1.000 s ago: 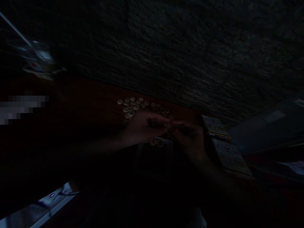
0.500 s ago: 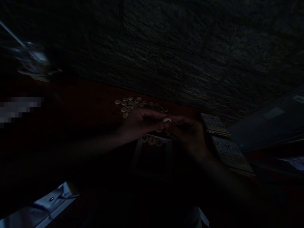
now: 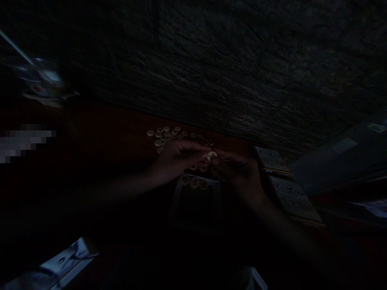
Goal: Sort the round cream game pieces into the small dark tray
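Between the fingertips of both hands is a round, pale piece (image 3: 212,156) with a dark character on its face. My left hand (image 3: 178,157) pinches it from the left, and my right hand (image 3: 242,171) grips its right side. Just below lies a dark tray with a pale rim (image 3: 217,197). Three marked discs (image 3: 194,182) sit in a row at the tray's far edge. More discs (image 3: 193,166) show faintly under the hands. Behind my left hand, several round pieces (image 3: 159,134) are spread on the dark red table (image 3: 115,121).
Two boxes with printed lids (image 3: 272,159) (image 3: 294,197) lie at the right. A clear cup with a straw (image 3: 40,80) stands at the far left. A rough stone wall (image 3: 205,60) rises behind the table. Another patterned box (image 3: 68,259) is at the lower left.
The held piece has turned, so its marked face shows more fully. Both hands still meet at it. The whole view has shifted slightly.
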A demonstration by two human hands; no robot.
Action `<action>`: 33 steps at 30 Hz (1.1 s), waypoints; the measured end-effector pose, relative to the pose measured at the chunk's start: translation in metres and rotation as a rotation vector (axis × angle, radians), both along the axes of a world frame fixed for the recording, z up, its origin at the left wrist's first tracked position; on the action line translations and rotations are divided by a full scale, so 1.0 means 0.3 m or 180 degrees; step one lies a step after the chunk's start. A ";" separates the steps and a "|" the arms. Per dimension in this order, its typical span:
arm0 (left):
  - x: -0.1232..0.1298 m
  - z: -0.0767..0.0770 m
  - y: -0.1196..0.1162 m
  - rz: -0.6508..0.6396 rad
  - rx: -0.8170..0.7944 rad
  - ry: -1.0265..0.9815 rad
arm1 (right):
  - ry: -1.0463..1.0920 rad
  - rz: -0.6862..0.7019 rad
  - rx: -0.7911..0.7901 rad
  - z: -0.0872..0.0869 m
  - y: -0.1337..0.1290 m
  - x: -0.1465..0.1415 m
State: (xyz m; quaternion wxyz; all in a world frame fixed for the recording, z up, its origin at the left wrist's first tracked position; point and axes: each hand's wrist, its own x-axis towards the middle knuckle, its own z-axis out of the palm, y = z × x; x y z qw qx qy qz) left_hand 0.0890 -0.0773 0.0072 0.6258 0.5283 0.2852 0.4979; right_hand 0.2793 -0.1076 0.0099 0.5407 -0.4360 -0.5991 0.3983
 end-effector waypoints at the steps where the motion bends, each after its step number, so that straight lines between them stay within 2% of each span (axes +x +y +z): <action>1: -0.001 -0.001 0.001 -0.0018 0.0017 0.0002 | -0.0027 -0.0023 0.0040 -0.001 0.000 0.000; 9: -0.006 0.003 0.001 -0.0066 0.0209 0.0224 | -0.0270 -0.0332 0.0401 -0.013 -0.002 0.006; 17: -0.007 0.002 0.004 -0.0179 0.0164 0.0309 | -0.0835 -0.0240 0.0827 -0.001 -0.018 0.004; 26: 0.000 -0.002 0.007 -0.0411 -0.0230 -0.0276 | -0.1096 -0.0219 0.1058 0.005 -0.026 0.013; 33: 0.001 0.002 0.008 -0.0614 -0.0360 -0.0296 | -0.1314 -0.0298 0.1327 0.002 -0.021 0.021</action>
